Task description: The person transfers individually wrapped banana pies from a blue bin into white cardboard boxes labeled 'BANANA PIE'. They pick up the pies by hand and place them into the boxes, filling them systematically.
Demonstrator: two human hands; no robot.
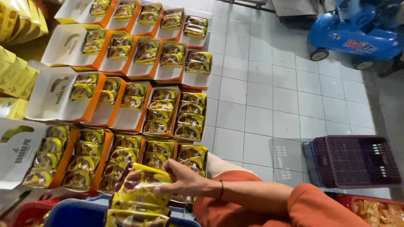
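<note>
1. Four rows of open white-and-orange cartons (126,105) lie on the tiled floor (261,105) ahead of us, each loaded with brown-and-yellow wrapped snack packs; the nearest row (84,159) is stacked fullest.
2. At lower left we see a blue bin (71,212) beside a red one (25,212), with more of the same packs (136,216) piled at the blue bin's right edge.
3. One hand (185,180) reaches in from the right, its fingers closed around a single snack pack (143,183), gripping its right end; the pack hangs just over the nearest cartons and above the piled packs.
4. We cannot see our other hand.
5. Farther right, a dark purple plastic crate (357,162) stands on the floor.
6. At the lower right corner a red crate (370,201) holds small yellowish wrapped pieces (376,212).
</note>
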